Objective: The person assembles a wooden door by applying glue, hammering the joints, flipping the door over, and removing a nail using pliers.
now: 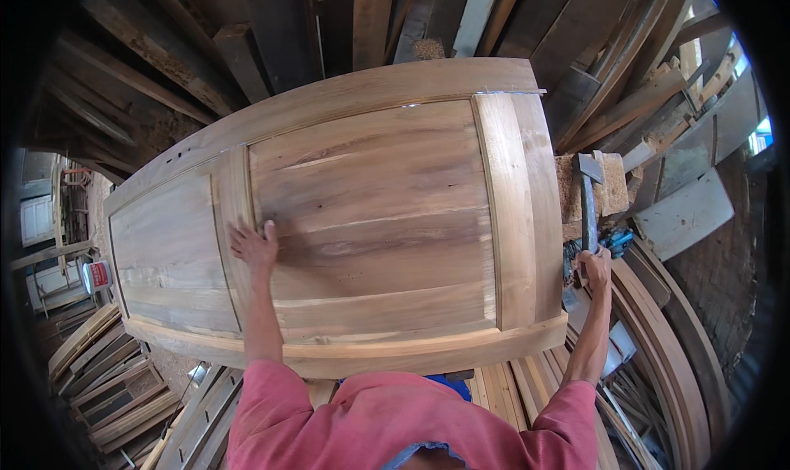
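A large wooden panel door (370, 198) lies flat in front of me, with a wide panel on the right and a narrower one on the left. My left hand (254, 244) is spread over the middle rail (236, 182) between the two panels; whether it touches the wood I cannot tell. Beyond the door's right end, my right hand (594, 266) is closed round the handle of a hammer (589, 197). The hammer's head points away from me, above a sawdust-covered block (611, 182).
Stacked boards (370, 17) fill the far side. Long planks (666, 338) lie at the right, near a teal power tool (617, 241). Lower left holds a pile of timber (123, 396), with a white bucket (96, 276) above it. A pale board (687, 213) leans at the right.
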`<action>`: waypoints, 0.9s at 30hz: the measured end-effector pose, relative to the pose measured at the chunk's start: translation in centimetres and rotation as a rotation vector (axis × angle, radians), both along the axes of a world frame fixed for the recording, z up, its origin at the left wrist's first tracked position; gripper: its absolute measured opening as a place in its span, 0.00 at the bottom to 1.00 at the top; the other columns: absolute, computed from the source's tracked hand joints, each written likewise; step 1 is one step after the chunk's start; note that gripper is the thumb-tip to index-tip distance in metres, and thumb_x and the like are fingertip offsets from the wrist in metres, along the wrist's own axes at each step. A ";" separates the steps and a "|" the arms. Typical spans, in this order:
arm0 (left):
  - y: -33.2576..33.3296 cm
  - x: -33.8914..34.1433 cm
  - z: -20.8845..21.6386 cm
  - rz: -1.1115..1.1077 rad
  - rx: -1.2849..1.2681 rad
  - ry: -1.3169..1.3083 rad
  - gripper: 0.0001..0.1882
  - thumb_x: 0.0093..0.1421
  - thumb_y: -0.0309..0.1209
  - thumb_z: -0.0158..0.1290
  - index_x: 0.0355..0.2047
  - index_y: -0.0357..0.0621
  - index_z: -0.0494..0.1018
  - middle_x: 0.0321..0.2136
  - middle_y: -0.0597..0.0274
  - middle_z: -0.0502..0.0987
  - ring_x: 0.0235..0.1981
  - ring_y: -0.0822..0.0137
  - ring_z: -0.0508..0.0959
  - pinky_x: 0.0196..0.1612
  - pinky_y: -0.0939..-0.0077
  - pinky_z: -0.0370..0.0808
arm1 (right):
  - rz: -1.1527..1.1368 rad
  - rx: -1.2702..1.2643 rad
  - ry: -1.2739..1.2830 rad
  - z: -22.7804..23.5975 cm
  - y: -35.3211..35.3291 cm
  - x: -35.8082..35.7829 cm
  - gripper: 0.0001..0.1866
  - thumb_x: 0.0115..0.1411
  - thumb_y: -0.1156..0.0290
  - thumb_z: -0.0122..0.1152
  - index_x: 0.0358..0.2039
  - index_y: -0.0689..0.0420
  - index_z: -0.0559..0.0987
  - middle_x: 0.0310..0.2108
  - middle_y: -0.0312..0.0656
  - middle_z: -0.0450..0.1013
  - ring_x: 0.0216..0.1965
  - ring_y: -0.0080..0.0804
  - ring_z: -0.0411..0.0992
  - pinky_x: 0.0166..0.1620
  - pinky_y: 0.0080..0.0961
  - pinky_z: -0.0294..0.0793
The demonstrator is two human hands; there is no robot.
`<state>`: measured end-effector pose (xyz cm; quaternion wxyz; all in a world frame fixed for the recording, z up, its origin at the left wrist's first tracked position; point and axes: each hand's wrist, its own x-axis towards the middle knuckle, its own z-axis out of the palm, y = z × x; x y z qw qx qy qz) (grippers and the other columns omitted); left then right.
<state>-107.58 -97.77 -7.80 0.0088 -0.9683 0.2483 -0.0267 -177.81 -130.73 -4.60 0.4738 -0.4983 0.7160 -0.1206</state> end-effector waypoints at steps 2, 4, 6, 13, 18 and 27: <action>0.0 4.5 -0.1 0.093 0.021 0.002 0.50 0.58 0.62 0.49 0.69 0.43 0.47 0.67 0.29 0.46 0.67 0.32 0.47 0.66 0.37 0.45 | -0.069 -0.036 -0.022 -0.2 -1.0 0.7 0.03 0.46 0.75 0.58 0.22 0.60 0.75 0.15 0.36 0.69 0.14 0.24 0.66 0.20 0.22 0.63; 0.1 7.6 -0.8 0.170 0.065 0.090 0.52 0.56 0.63 0.50 0.69 0.43 0.47 0.67 0.29 0.47 0.68 0.33 0.48 0.66 0.39 0.46 | -0.111 -0.116 -0.017 -0.5 -2.9 2.2 0.04 0.46 0.74 0.59 0.21 0.60 0.75 0.15 0.36 0.69 0.14 0.24 0.66 0.19 0.22 0.63; -0.5 8.6 -2.2 0.165 0.009 0.084 0.52 0.56 0.64 0.50 0.69 0.42 0.47 0.66 0.29 0.49 0.67 0.33 0.49 0.67 0.42 0.47 | -0.163 -0.142 -0.002 -0.6 -6.3 3.5 0.05 0.46 0.73 0.60 0.23 0.61 0.77 0.15 0.36 0.69 0.14 0.24 0.66 0.20 0.23 0.62; -0.2 8.7 -3.9 -0.023 -0.016 -0.162 0.44 0.59 0.59 0.49 0.64 0.38 0.58 0.58 0.24 0.60 0.58 0.30 0.63 0.58 0.40 0.60 | -0.045 -0.284 0.436 1.2 -21.5 11.6 0.14 0.45 0.64 0.65 0.21 0.65 0.79 0.16 0.42 0.73 0.17 0.28 0.72 0.21 0.31 0.66; 0.1 9.5 -4.0 -0.045 0.003 -0.249 0.43 0.59 0.60 0.48 0.63 0.38 0.59 0.55 0.23 0.64 0.54 0.28 0.66 0.56 0.40 0.63 | 0.446 -0.300 0.332 -0.1 -25.0 14.4 0.10 0.45 0.68 0.64 0.16 0.60 0.76 0.13 0.34 0.68 0.14 0.23 0.64 0.19 0.27 0.61; -1.0 7.7 -1.5 0.035 -0.148 -0.072 0.43 0.58 0.57 0.51 0.64 0.39 0.57 0.56 0.33 0.64 0.56 0.34 0.61 0.60 0.42 0.56 | 0.307 -0.227 0.143 -2.4 -24.7 12.1 0.05 0.48 0.70 0.62 0.23 0.56 0.75 0.15 0.28 0.64 0.14 0.17 0.60 0.18 0.23 0.55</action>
